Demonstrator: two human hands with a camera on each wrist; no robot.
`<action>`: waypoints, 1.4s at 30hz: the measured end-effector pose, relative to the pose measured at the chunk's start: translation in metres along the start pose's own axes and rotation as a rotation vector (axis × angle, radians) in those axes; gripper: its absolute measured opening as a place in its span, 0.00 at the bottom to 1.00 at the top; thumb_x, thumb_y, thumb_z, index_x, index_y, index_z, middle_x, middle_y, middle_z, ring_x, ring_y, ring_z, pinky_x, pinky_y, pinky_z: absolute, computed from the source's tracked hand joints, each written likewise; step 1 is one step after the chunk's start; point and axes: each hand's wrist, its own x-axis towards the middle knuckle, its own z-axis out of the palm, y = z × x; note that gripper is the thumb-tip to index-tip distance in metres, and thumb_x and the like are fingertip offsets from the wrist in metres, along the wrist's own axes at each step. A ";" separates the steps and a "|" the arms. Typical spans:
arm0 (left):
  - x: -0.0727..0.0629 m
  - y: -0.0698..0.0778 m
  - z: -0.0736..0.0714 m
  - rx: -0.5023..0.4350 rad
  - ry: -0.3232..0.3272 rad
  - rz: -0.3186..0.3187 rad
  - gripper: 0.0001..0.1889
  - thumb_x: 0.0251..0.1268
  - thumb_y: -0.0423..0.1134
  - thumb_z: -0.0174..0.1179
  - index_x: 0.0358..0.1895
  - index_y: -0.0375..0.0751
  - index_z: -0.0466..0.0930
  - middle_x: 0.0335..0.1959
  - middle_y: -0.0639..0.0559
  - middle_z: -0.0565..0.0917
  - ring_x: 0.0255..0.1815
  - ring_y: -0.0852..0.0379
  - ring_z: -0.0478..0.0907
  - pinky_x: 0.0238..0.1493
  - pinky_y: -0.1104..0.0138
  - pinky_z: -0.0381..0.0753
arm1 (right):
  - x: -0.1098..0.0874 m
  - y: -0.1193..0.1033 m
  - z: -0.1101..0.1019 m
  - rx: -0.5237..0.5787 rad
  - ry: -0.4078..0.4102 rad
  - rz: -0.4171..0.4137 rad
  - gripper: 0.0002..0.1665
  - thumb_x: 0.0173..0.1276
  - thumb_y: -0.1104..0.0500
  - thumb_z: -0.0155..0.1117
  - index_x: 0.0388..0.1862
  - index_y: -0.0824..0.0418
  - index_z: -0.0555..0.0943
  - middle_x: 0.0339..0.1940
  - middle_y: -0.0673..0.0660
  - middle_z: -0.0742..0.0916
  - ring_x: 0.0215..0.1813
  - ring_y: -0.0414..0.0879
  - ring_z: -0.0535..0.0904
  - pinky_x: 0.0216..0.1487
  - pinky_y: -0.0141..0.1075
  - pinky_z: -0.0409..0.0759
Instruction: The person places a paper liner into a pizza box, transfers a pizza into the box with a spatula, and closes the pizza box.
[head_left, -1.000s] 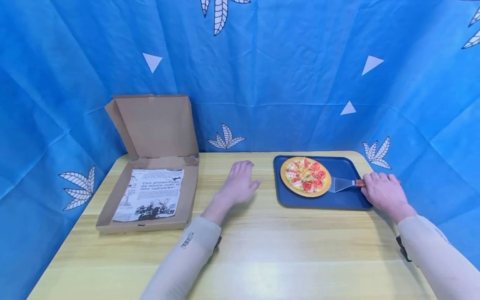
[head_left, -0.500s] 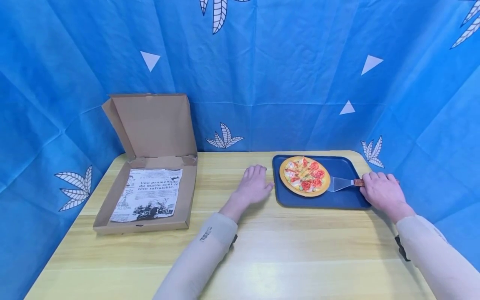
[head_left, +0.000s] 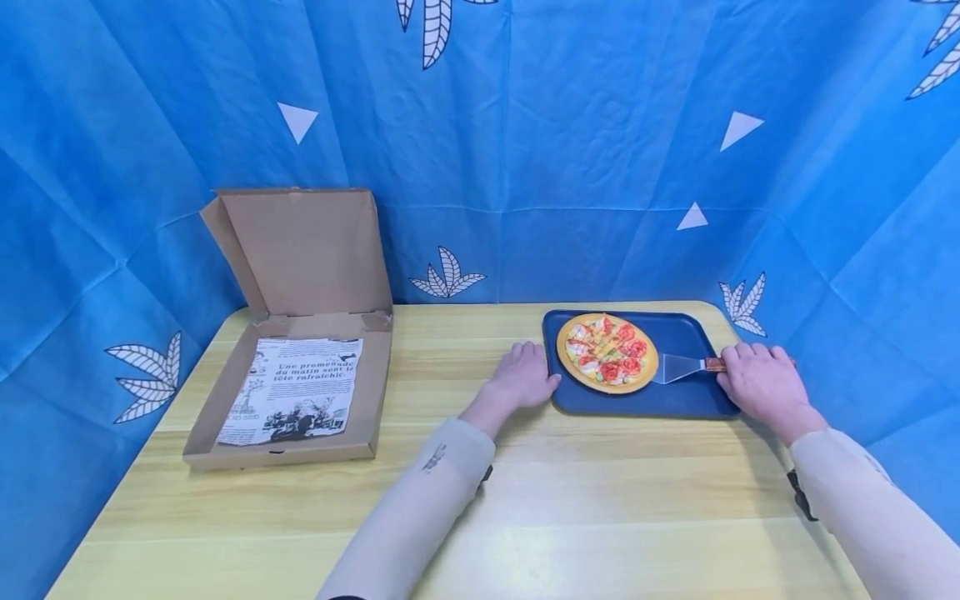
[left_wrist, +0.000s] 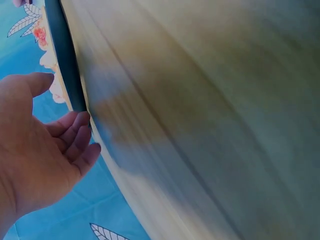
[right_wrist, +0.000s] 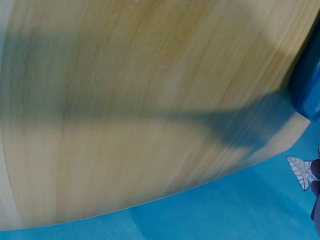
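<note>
My right hand (head_left: pixel 765 383) grips the wooden handle (head_left: pixel 716 365) of a pizza server. The server's metal blade (head_left: pixel 678 367) reaches the right edge of a round pizza (head_left: pixel 607 353) with tomato slices on top, and its tip is hidden there. Both lie over a dark blue tray (head_left: pixel 600 406). At the tray's left rim is my left hand (head_left: pixel 522 375). In the left wrist view, this hand's fingers (left_wrist: pixel 80 140) are loosely bent by the rim with the thumb apart; contact is hard to tell. The right wrist view catches only some fingertips (right_wrist: pixel 316 170) at its edge.
An open cardboard pizza box (head_left: pixel 375 408) stands on the left of the wooden table (head_left: pixel 600 517), its lid (head_left: pixel 307 250) raised. Printed paper (head_left: pixel 292 392) lines its bottom. A blue patterned cloth (head_left: pixel 585 167) hangs behind the table and at both sides.
My left hand has moved right across the table to the tray's left rim, its fingers now more bent. My right hand keeps its hold on the pizza server; pizza and tray look unmoved.
</note>
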 end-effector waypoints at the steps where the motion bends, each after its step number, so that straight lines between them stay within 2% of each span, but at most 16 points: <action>1: 0.000 0.001 0.000 0.000 -0.011 -0.004 0.36 0.81 0.59 0.48 0.76 0.33 0.63 0.62 0.42 0.74 0.64 0.48 0.70 0.70 0.58 0.72 | 0.000 0.000 0.000 0.002 -0.001 0.000 0.16 0.69 0.55 0.67 0.35 0.64 0.72 0.30 0.59 0.76 0.36 0.62 0.74 0.38 0.54 0.68; 9: 0.002 0.008 0.002 0.015 -0.061 -0.021 0.34 0.81 0.57 0.49 0.76 0.35 0.64 0.65 0.43 0.75 0.66 0.49 0.72 0.70 0.57 0.73 | 0.000 -0.002 -0.003 -0.013 0.006 -0.005 0.16 0.69 0.55 0.66 0.37 0.65 0.73 0.31 0.61 0.78 0.37 0.62 0.75 0.38 0.54 0.68; 18: 0.001 0.013 -0.001 0.055 -0.089 -0.015 0.32 0.80 0.53 0.50 0.75 0.33 0.65 0.66 0.43 0.75 0.66 0.49 0.71 0.71 0.59 0.72 | 0.006 -0.002 -0.003 0.009 -0.041 0.064 0.16 0.69 0.52 0.66 0.37 0.65 0.76 0.31 0.60 0.80 0.38 0.61 0.77 0.39 0.54 0.68; 30: 0.002 0.012 0.001 0.050 -0.100 -0.008 0.32 0.81 0.53 0.49 0.76 0.32 0.64 0.66 0.42 0.74 0.68 0.48 0.71 0.73 0.58 0.70 | 0.010 -0.007 -0.010 0.018 -0.109 0.071 0.20 0.70 0.51 0.66 0.42 0.68 0.77 0.35 0.63 0.82 0.42 0.63 0.78 0.42 0.55 0.69; 35: 0.000 0.012 0.000 0.059 -0.102 -0.003 0.32 0.81 0.53 0.49 0.76 0.33 0.64 0.66 0.42 0.74 0.67 0.49 0.71 0.71 0.59 0.72 | 0.013 -0.008 -0.010 0.007 -0.106 0.063 0.22 0.70 0.51 0.65 0.46 0.70 0.77 0.39 0.66 0.83 0.45 0.65 0.78 0.42 0.56 0.69; 42: 0.001 0.012 0.000 0.045 -0.100 -0.002 0.33 0.80 0.53 0.50 0.77 0.33 0.63 0.66 0.42 0.74 0.67 0.49 0.71 0.71 0.59 0.72 | 0.017 -0.011 -0.008 0.005 -0.090 0.063 0.21 0.70 0.51 0.66 0.44 0.69 0.77 0.38 0.66 0.83 0.44 0.64 0.77 0.42 0.55 0.69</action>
